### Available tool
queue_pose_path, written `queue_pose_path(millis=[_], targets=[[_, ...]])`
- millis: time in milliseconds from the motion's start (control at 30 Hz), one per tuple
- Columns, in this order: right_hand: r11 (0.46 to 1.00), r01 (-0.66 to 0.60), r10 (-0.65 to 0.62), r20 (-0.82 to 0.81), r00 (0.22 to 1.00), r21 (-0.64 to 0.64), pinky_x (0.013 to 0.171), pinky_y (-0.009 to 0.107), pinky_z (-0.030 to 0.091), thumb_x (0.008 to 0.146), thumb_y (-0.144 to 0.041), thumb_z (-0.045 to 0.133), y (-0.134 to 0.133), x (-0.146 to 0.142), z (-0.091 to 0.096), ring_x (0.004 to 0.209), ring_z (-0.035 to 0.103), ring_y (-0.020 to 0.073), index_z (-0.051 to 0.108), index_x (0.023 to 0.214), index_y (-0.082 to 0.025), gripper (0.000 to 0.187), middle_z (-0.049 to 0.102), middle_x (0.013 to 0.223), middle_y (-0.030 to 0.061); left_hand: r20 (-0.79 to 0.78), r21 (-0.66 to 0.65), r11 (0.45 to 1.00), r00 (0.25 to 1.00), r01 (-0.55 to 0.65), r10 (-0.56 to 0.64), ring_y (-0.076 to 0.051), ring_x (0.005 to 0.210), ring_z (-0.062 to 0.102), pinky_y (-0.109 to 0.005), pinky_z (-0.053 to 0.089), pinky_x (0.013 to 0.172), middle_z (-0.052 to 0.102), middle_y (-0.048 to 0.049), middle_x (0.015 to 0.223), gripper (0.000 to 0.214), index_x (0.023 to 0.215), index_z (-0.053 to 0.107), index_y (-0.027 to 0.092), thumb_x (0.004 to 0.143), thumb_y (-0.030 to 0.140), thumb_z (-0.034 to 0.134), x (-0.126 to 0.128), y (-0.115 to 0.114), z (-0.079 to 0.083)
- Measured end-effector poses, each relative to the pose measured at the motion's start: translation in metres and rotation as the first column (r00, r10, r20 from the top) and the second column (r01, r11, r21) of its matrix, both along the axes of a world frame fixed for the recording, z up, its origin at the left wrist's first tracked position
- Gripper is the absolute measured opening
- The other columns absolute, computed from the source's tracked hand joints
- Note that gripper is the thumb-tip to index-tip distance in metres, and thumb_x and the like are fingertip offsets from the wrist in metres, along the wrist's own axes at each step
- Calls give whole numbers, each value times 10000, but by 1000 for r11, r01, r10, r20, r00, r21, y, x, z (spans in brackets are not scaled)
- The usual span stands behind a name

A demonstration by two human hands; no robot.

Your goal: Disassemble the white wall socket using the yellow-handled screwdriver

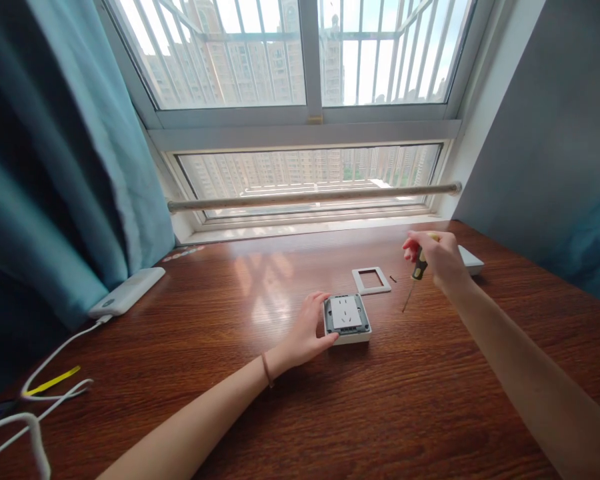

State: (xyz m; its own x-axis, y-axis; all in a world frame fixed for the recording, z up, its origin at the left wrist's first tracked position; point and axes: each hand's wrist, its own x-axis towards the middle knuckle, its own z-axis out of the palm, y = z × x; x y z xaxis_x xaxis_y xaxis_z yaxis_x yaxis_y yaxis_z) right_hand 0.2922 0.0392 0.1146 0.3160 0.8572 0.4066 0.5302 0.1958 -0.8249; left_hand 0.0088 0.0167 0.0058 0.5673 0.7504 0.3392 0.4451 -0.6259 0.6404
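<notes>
Clearly, both hands (307, 331) (443, 261) well apart.

A: Over to the lettering! Was there a word, a brand, a number anywhere?
B: None could be read! The white socket (346, 312) gave up no legible character!
A: And the screwdriver (419, 265), up on its handle?
B: Nothing readable there either!
A: The white box (135, 290), far left?
B: Any print on it was too small to make out!
</notes>
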Motion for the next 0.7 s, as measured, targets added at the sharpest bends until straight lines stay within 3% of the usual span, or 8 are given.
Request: queue_pose_path(millis=[67,200,300,433,567,700], targets=[[995,-74,81,-118,990,61,436,215,375,786,-455,480,-8,-10,5,429,487,111,608,539,-126,431,535,455,27,-3,-20,1000,1000,-14,14,-289,1272,310,-490,252,1086,340,-144,1333,678,1300,293,178,720,278,630,-1,0,0],[989,-147,146,-162,976,0,393,223,332,823,-527,375,-9,-24,-3,357,440,105,550,417,-150,581,484,360,29,-19,-24,999,999,-32,32,-305,1307,264,-501,231,1095,309,-152,1370,703,1312,300,186,727,363,648,-3,1,0],[993,-106,114,-229,967,46,376,218,328,821,-580,363,-6,-28,-8,341,446,104,518,406,-166,606,484,352,26,-28,13,1000,999,-18,18,-302,1344,214,-495,206,1110,302,-139,1404,696,1316,327,203,734,414,645,-1,6,7],[976,-196,218,-344,913,98,329,208,297,807,-649,356,-9,-29,-7,316,434,94,516,447,-162,626,526,383,34,-72,29,998,996,58,-55,-302,1357,208,-515,196,1104,376,-118,1391,681,1307,379,223,722,432,659,9,20,25],[961,-226,264,-299,917,157,355,200,329,777,-629,465,-12,-31,-5,336,438,83,542,484,-149,567,561,425,31,-152,16,986,975,167,-163,-309,1337,259,-523,198,1093,442,-89,1359,695,1272,448,254,662,469,703,21,29,36],[963,-239,263,-243,934,123,364,200,346,776,-598,504,-13,-34,-9,346,457,87,550,503,-149,527,582,452,28,-141,-33,977,967,209,-211,-273,1244,405,-426,310,1062,474,-96,1323,699,1277,453,236,667,473,700,25,25,31]])
